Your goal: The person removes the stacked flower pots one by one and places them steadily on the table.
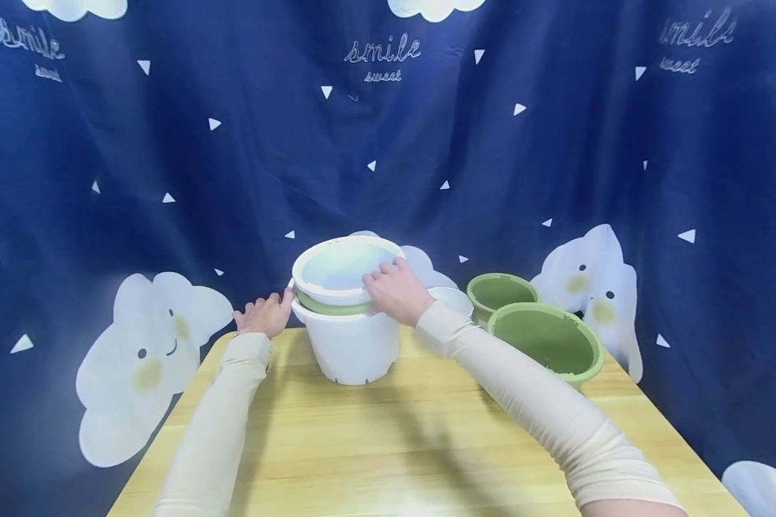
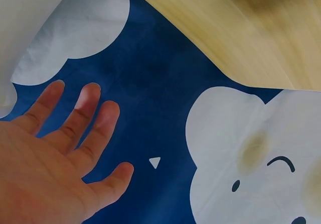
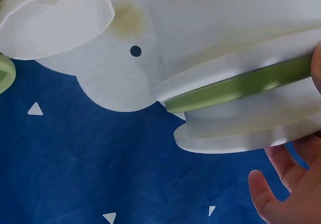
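Three flower pots stand nested at the far side of the table: a white pot [image 1: 356, 352] below, a green pot [image 1: 326, 309] showing as a thin band, and a white pot [image 1: 336, 269] uppermost. My right hand [image 1: 397, 293] grips the uppermost pot's rim at its right side, fingertips over the edge. The right wrist view shows the green rim [image 3: 220, 92] between the two white ones. On the stack's left, my left hand [image 1: 263, 314] has its thumb at the rims. Its other fingers [image 2: 88, 103] spread loosely away from the pots, holding nothing.
Right of the stack, a smaller white pot [image 1: 451, 297] is partly hidden behind my right forearm. Two green pots, one farther back [image 1: 503, 291] and a larger one [image 1: 543, 337], stand beside it on the wooden table [image 1: 362, 445]. A blue curtain [image 1: 265, 143] hangs behind the table.
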{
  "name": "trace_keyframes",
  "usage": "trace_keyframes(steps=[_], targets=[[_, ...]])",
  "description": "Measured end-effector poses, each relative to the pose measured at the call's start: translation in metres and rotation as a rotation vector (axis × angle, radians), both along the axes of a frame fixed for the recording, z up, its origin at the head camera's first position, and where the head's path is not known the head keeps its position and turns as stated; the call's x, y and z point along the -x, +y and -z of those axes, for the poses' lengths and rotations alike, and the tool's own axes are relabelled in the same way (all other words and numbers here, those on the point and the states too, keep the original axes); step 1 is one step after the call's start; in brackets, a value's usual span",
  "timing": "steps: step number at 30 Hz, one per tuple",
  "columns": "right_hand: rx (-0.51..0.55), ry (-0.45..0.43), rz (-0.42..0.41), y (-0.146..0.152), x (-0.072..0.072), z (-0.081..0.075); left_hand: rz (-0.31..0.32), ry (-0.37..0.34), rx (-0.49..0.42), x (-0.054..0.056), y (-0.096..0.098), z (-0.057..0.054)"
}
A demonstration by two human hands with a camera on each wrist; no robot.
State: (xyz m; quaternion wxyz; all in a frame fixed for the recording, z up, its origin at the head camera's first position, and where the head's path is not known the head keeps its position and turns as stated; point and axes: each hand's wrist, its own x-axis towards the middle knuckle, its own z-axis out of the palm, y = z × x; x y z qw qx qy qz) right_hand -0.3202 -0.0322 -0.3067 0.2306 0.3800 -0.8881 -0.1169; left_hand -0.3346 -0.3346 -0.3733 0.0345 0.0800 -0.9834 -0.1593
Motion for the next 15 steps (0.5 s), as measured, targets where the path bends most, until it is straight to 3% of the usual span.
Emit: trace_keyframes(steps=[9,15], targets=[[0.013,-0.108,0.028,-0.009,0.011,-0.013,-0.014,-0.001,-0.003,0.004,-0.001,0.002],[0.030,-0.115,0.032,-0.007,0.015,-0.020,-0.019,0.000,0.013,0.007,0.001,-0.001]])
